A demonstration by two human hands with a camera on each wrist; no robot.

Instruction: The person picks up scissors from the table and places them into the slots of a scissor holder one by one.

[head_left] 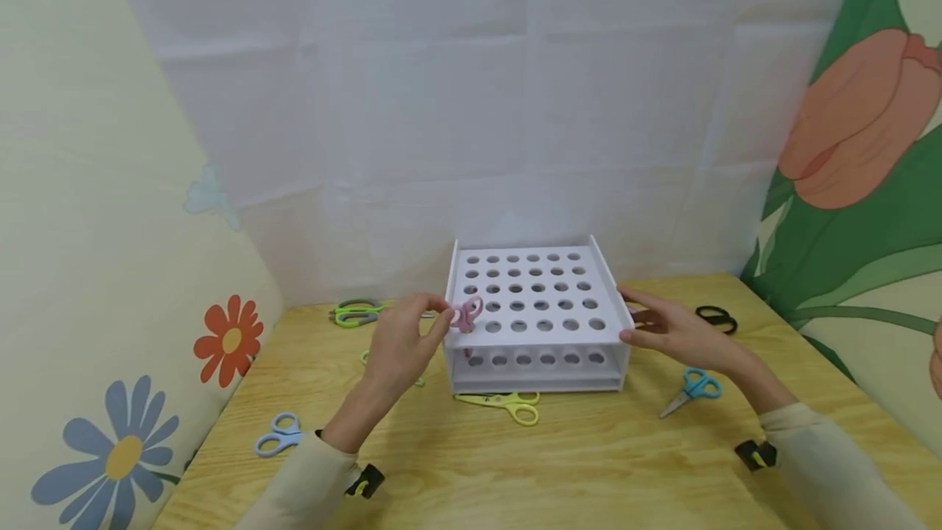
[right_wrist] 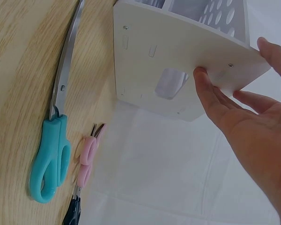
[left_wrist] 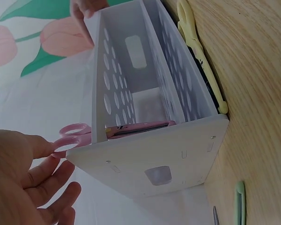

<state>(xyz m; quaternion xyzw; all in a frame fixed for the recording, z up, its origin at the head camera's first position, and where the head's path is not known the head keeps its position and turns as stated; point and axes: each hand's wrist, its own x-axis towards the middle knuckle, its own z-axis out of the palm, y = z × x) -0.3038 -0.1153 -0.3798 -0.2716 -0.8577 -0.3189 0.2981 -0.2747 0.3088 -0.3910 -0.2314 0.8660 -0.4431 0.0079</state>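
1. Reaching in from lower left with the left hand (head_left: 403, 343), pinching a handle loop of the pink scissors (head_left: 467, 316), with the other fingers loosely bent.
2. Set blades-down through the white rack's (head_left: 531, 339) front-left top hole.
3. Reaching in from lower right with the right hand (head_left: 675, 332), laying extended fingers against the white rack's right wall.
4. Lying on the wooden table (head_left: 589, 456): yellow scissors (head_left: 508, 402) in front, turquoise scissors (head_left: 694, 387) to the right.
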